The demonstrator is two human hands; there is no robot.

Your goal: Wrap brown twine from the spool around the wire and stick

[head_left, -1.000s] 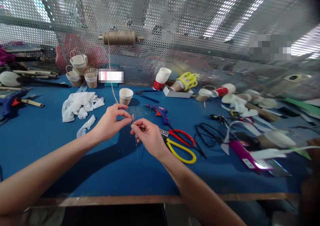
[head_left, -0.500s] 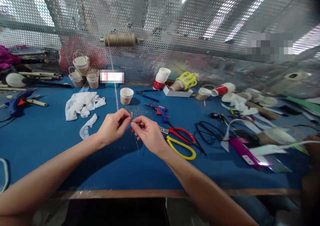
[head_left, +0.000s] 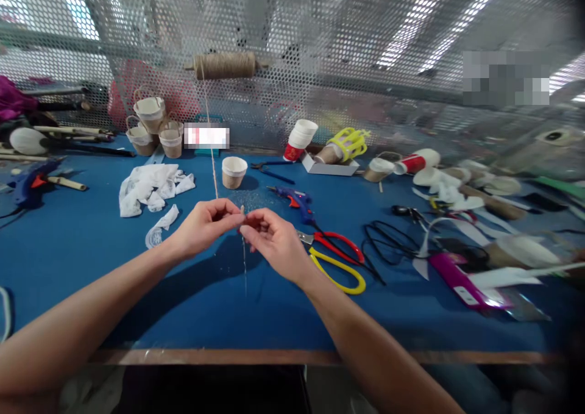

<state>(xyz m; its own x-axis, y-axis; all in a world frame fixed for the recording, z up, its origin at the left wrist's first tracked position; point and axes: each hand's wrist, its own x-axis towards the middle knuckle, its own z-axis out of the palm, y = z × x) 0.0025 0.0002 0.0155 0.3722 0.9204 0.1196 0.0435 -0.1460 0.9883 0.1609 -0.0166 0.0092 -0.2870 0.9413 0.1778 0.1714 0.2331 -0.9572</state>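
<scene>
Two bare hands meet above the worktop (head_left: 192, 325), slightly left of its middle, between near and far edges. The left hand (head_left: 205, 230) keeps thumb and forefinger pressed together on the twine (head_left: 212, 164), which descends from a spool (head_left: 225, 66) at the mesh panel (head_left: 320, 30) beyond the far edge. The right hand's (head_left: 278, 246) grip appears clamped on a thin strand (head_left: 245, 267) that hangs below the fingertips; whether it belongs to the same twine cannot be told. The twine is probably light, limp and slightly rough, unlikely to slip but liable to fray; a pinch close to its end should serve best. The surface is blue, with pale crumbs. A cup (head_left: 234, 174) stands toward the far edge; scissors (head_left: 336, 264) and a glue gun (head_left: 299, 202) lie right of the hands, white lace (head_left: 150, 185) left. Bright strips of light show through the mesh panel; the right end is crowded and blurred.
</scene>
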